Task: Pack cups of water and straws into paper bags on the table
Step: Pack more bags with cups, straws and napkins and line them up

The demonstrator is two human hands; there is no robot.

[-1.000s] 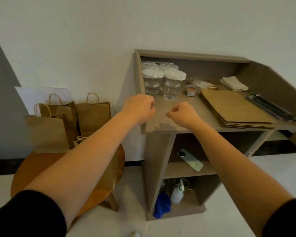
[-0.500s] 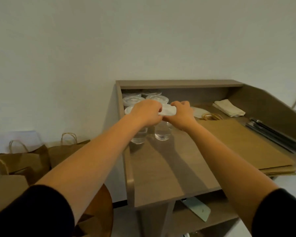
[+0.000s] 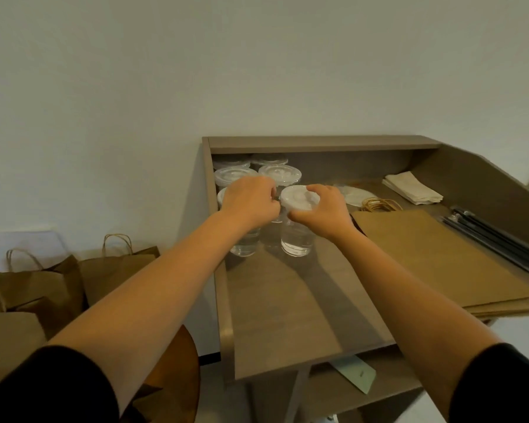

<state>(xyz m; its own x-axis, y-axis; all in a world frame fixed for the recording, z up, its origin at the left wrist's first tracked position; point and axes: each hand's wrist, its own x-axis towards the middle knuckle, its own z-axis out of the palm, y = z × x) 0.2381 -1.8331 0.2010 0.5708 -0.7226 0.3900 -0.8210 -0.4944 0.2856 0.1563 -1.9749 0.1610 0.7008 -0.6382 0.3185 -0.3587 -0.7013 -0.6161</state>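
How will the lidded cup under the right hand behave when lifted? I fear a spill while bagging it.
The cup looks like thin clear plastic, so it may flex if squeezed. Water sits low, so it is likely stable. The right hand grips only the lid, which might pop off.

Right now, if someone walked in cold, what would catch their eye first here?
Two bare forearms reaching to the clear lidded cups of water clustered in the back left corner of the wooden counter. The right hand grips the lid of the front cup, and the left hand curls over a cup beside it. To the right lies a flat stack of paper bags.
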